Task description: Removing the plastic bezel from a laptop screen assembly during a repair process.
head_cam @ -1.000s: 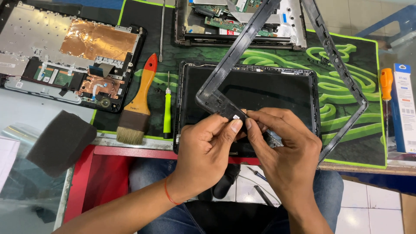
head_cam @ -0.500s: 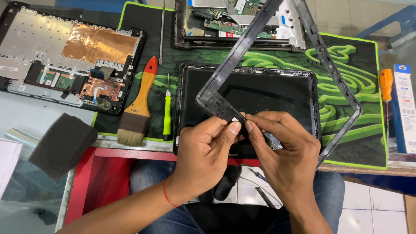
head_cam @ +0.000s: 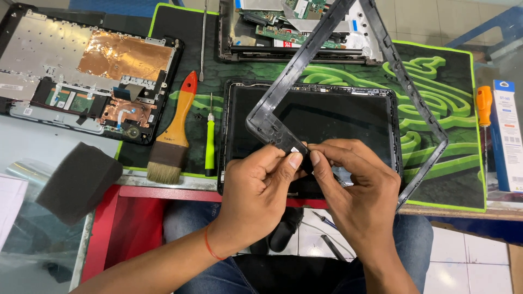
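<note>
a: what's in the grip?

b: both hands meet at the lower corner of a black plastic screen bezel (head_cam: 348, 81). the left hand (head_cam: 261, 188) has its grip closed on that corner, thumb on top, fingers under. the right hand (head_cam: 362, 190) pinches something small right at the same spot, thumb tip and fingertip pressed together; it is too tiny to name.

a: and the bezel itself?

b: tilted up off the table, held in the air over a dark display panel (head_cam: 313, 122). one long side runs up to the left of the top edge of view, another comes down on the right to a corner near the edge of the green and black mat (head_cam: 430, 87).

a: where's the panel?

b: flat on the mat, just under the hands, its near edge hanging a bit past the table's edge.

a: what lies around it?

b: left of the panel a green-handled screwdriver (head_cam: 210, 144), then a paint brush with an orange handle (head_cam: 174, 133), side by side. further left an opened laptop base with copper foil (head_cam: 90, 71). a dark foam block (head_cam: 76, 182) sits near the table's front left. behind the panel another opened chassis with circuit boards (head_cam: 289, 27). at far right an orange-handled screwdriver (head_cam: 484, 109) beside a blue and white box (head_cam: 509, 136).
</note>
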